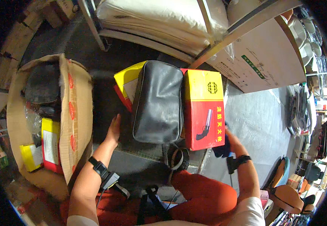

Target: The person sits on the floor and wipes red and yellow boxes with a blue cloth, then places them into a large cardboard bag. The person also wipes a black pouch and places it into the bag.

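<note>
A black zippered leather-like case [159, 103] lies in front of me between red-and-yellow cardboard boxes. The right box [204, 110] shows a pistol-shaped device and bears writing; the left box [128, 82] is tilted and partly hidden under or behind the case. My left hand [114, 130] is upright with its fingers extended, apart from the case and holding nothing. At the far side of the right box is my right hand [232, 138], mostly hidden, beside a dark blue cloth-like thing [221, 149]; its grip cannot be made out.
At the left stands an open cardboard carton [77, 118] holding more yellow-and-red boxes [50, 144] and dark items. A metal rack [152, 46] with white-wrapped goods is beyond the case. A large printed cardboard panel [259, 56] leans at the upper right; chairs [286, 197] stand lower right.
</note>
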Demonstrator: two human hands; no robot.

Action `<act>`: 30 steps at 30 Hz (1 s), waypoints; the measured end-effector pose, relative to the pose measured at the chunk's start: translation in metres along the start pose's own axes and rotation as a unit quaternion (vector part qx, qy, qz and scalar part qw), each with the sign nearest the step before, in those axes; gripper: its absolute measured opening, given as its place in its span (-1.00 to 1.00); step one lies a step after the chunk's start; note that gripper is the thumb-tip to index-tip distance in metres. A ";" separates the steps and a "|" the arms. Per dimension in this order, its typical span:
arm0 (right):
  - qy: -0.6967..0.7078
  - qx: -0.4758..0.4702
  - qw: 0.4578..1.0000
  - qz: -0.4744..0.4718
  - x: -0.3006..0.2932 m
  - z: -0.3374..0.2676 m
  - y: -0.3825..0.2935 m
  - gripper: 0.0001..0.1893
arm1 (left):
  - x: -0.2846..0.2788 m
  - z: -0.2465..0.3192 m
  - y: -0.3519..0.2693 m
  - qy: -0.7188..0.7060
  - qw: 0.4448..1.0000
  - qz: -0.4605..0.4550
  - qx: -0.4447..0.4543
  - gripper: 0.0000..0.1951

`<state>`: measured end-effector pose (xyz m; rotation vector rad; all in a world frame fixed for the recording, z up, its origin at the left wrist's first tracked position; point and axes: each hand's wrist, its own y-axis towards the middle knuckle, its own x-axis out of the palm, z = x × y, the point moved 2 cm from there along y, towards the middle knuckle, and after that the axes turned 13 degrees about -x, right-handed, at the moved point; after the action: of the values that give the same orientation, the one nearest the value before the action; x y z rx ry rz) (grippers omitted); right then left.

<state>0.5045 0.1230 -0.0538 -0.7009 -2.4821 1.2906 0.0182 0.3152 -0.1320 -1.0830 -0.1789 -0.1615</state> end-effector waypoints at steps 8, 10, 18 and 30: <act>0.050 -0.076 0.996 -0.018 0.067 0.028 0.060 -0.44 | 0.013 0.034 0.034 -0.134 0.985 -0.100 -0.044 -0.34; 0.098 -0.076 0.992 0.001 0.069 0.024 0.059 -0.44 | 0.020 0.045 0.035 -0.039 0.999 0.014 -0.026 -0.37; 0.187 -0.096 0.977 0.028 0.070 0.017 0.075 -0.44 | 0.041 0.103 0.082 -0.212 0.967 -0.127 0.060 -0.33; 0.253 -0.161 0.953 0.048 0.051 -0.002 0.091 -0.43 | 0.065 0.059 0.089 -0.118 0.986 -0.120 -0.014 -0.30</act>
<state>0.4886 0.1959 -0.1267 -1.0826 -2.2565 0.6183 0.0972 0.4052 -0.1671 -1.1059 -0.5234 -0.2529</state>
